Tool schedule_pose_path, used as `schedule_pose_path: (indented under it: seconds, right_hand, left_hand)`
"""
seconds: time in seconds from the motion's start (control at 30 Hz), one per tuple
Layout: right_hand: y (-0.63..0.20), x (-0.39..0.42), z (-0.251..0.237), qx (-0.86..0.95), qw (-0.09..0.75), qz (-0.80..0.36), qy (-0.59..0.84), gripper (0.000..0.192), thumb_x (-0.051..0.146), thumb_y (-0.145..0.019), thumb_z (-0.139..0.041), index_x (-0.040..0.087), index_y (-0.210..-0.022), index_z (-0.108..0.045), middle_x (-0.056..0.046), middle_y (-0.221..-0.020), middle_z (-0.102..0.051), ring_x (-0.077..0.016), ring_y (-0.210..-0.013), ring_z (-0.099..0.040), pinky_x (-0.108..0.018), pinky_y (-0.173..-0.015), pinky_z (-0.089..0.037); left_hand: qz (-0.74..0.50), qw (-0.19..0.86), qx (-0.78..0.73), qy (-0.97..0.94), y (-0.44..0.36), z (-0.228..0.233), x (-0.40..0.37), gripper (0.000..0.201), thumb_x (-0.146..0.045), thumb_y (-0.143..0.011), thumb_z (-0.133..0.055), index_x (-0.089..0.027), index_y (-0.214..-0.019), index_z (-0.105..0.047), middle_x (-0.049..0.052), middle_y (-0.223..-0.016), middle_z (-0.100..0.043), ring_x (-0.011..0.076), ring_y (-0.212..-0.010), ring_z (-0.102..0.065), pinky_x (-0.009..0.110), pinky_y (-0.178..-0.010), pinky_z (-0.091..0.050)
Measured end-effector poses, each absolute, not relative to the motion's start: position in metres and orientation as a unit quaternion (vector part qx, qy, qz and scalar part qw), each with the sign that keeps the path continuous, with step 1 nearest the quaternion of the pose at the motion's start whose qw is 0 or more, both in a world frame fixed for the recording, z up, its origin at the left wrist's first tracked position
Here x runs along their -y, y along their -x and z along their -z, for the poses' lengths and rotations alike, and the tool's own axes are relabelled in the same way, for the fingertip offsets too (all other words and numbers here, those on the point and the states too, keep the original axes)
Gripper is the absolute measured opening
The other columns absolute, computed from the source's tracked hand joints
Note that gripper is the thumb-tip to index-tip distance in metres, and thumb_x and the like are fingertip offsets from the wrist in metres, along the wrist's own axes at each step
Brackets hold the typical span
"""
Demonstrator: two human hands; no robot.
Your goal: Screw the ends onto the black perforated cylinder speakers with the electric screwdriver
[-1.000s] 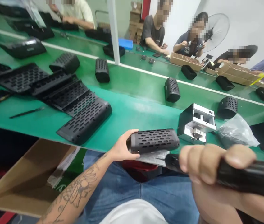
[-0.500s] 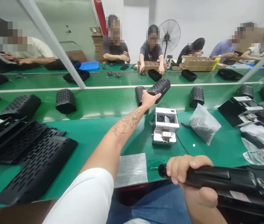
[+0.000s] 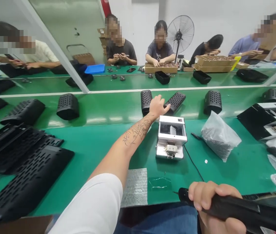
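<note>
My left hand [image 3: 157, 105] is stretched far forward over the green belt, fingers apart and nothing gripped in them. Just to its right, a black perforated housing [image 3: 176, 101] lies slanted on the belt; my thumb overlaps its near end, and whether they touch I cannot tell. Behind the fingers another black perforated housing [image 3: 146, 99] stands on the left. At the lower right my right hand [image 3: 216, 200] is wrapped round a black electric screwdriver [image 3: 240, 208], its thin bit pointing left. Between the arms sits a white screw feeder [image 3: 171, 138].
A plastic bag [image 3: 220, 136] of small dark parts lies right of the feeder. Black perforated panels [image 3: 31, 182] are piled at left. A silvery sheet [image 3: 136, 187] lies at the near edge. Several co-workers sit across the belt, one handling a cardboard tray [image 3: 161, 67].
My left hand has let go of the slanted housing, which now rests lower on the belt. The screwdriver in my right hand appears slightly lower and further right.
</note>
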State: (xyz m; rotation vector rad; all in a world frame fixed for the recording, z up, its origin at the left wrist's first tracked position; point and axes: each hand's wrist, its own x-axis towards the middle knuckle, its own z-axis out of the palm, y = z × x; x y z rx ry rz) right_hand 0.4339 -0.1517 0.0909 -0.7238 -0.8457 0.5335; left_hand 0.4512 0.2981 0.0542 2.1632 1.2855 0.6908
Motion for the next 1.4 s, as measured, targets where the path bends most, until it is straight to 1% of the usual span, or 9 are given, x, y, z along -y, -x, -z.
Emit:
schedule_pose_path:
  seconds: [0.1, 0.17, 0.23, 0.33, 0.43, 0.63, 0.8, 1.03, 1.4]
  right_hand:
    - [-0.432, 0.149, -0.095, 0.403, 0.818, -0.246, 0.327, 0.047, 0.078, -0.111, -0.087, 0.036, -0.131, -0.091, 0.007, -0.069, -0.076, -0.0154, -0.047, -0.068, -0.033, -0.055, -0.064]
    - [-0.436, 0.147, -0.1, 0.413, 0.817, -0.229, 0.33, 0.044, 0.075, -0.111, -0.089, 0.035, -0.13, -0.091, 0.006, -0.07, -0.078, -0.0163, -0.048, -0.068, -0.036, -0.055, -0.065]
    - [-0.444, 0.14, -0.105, 0.417, 0.818, -0.203, 0.339, 0.041, 0.07, -0.109, -0.093, 0.033, -0.127, -0.091, 0.004, -0.07, -0.08, -0.0185, -0.049, -0.068, -0.039, -0.054, -0.065]
    - [-0.461, 0.117, -0.112, 0.424, 0.816, -0.164, 0.357, 0.042, 0.064, -0.099, -0.105, 0.031, -0.12, -0.09, 0.001, -0.071, -0.082, -0.0223, -0.05, -0.069, -0.044, -0.055, -0.065]
    - [-0.474, 0.078, -0.117, 0.419, 0.827, -0.109, 0.358, 0.051, 0.064, -0.088, -0.113, 0.029, -0.114, -0.087, 0.003, -0.07, -0.081, -0.0233, -0.049, -0.069, -0.044, -0.052, -0.065]
    - [-0.477, 0.027, -0.115, 0.437, 0.797, -0.096, 0.407, 0.06, 0.075, -0.088, -0.109, 0.028, -0.104, -0.075, 0.007, -0.063, -0.075, -0.0199, -0.046, -0.068, -0.036, -0.051, -0.062]
    - [-0.466, 0.026, -0.104, 0.466, 0.756, -0.122, 0.444, 0.062, 0.078, -0.089, -0.106, 0.029, -0.101, -0.07, 0.009, -0.063, -0.073, -0.0185, -0.048, -0.068, -0.034, -0.053, -0.062]
    - [-0.445, 0.052, -0.123, 0.45, 0.749, -0.115, 0.473, 0.064, 0.077, -0.088, -0.107, 0.027, -0.109, -0.072, 0.009, -0.065, -0.075, -0.0173, -0.048, -0.067, -0.033, -0.055, -0.06]
    - [-0.347, 0.102, -0.147, 0.565, 0.709, -0.304, 0.294, 0.043, 0.069, -0.106, -0.097, 0.036, -0.131, -0.088, 0.005, -0.07, -0.079, -0.0186, -0.044, -0.065, -0.035, -0.05, -0.061]
  left_hand:
    - [-0.26, 0.252, -0.561, -0.744, -0.433, -0.069, -0.309, 0.112, -0.048, -0.09, -0.107, -0.012, -0.184, -0.059, 0.036, -0.207, -0.029, 0.0648, -0.194, -0.021, 0.078, -0.155, -0.025]
    - [-0.253, 0.275, -0.616, -0.694, -0.421, -0.079, -0.316, 0.136, -0.042, -0.08, -0.111, -0.01, -0.194, -0.043, 0.045, -0.204, -0.028, 0.0699, -0.189, -0.032, 0.086, -0.148, -0.031]
    - [-0.249, 0.314, -0.637, -0.659, -0.406, -0.091, -0.32, 0.145, -0.041, -0.077, -0.113, -0.009, -0.197, -0.038, 0.048, -0.194, -0.045, 0.0657, -0.177, -0.055, 0.08, -0.141, -0.046]
    - [-0.266, 0.374, -0.611, -0.645, -0.37, -0.11, -0.314, 0.124, -0.047, -0.081, -0.111, -0.008, -0.185, -0.057, 0.038, -0.169, -0.077, 0.0502, -0.153, -0.08, 0.059, -0.127, -0.065]
    - [-0.294, 0.418, -0.558, -0.654, -0.307, -0.126, -0.289, 0.098, -0.051, -0.086, -0.107, -0.012, -0.17, -0.075, 0.025, -0.158, -0.088, 0.0418, -0.142, -0.087, 0.049, -0.123, -0.069]
    - [-0.288, 0.406, -0.423, -0.757, -0.104, -0.117, -0.191, 0.137, -0.064, -0.069, -0.109, -0.023, -0.191, -0.063, 0.014, -0.187, -0.073, 0.0524, -0.173, -0.069, 0.059, -0.147, -0.057]
    - [-0.172, 0.227, -0.299, -0.911, 0.012, -0.093, -0.089, 0.097, -0.047, -0.092, -0.096, -0.038, -0.185, -0.072, 0.009, -0.197, -0.063, 0.0467, -0.174, -0.07, 0.054, -0.147, -0.058]
    - [-0.122, 0.097, -0.184, -0.97, 0.0, -0.07, -0.038, 0.094, -0.027, -0.09, -0.102, -0.044, -0.178, -0.076, 0.017, -0.186, -0.071, 0.0441, -0.154, -0.082, 0.058, -0.129, -0.07]
    - [-0.104, 0.106, -0.161, -0.976, -0.012, -0.069, -0.04, 0.095, -0.032, -0.093, -0.1, -0.047, -0.182, -0.071, 0.017, -0.184, -0.069, 0.0441, -0.143, -0.083, 0.058, -0.123, -0.066]
